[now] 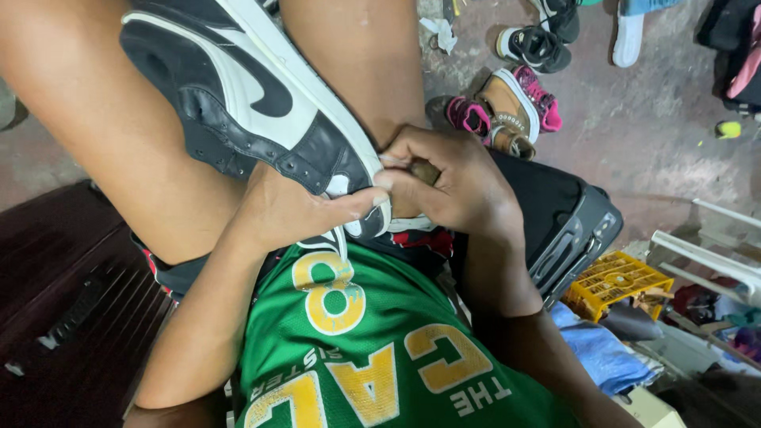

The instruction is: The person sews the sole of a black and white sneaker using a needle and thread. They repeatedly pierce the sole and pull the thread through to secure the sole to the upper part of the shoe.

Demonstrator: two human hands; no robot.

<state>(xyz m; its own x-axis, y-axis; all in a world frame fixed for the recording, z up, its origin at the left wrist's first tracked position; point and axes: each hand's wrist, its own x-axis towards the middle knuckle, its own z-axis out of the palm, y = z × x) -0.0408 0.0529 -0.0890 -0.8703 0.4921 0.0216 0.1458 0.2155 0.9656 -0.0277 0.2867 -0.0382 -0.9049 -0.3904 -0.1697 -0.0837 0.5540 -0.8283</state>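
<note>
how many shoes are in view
About 6: the black-and-white sneaker held on the lap, a tan and pink pair on the floor, three more at the top edge; others may be hidden.

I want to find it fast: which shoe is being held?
Look at the person's lap, above the green shirt. Both hands, left hand and right hand, grip the heel of a black-and-white sneaker there. The shoes on the floor are smaller; one pair is pink and tan.

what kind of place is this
Likely a small shoe repair or cleaning spot: a black-and-white sneaker held in the lap, loose shoes on the bare concrete floor, a yellow crate nearby.
</note>
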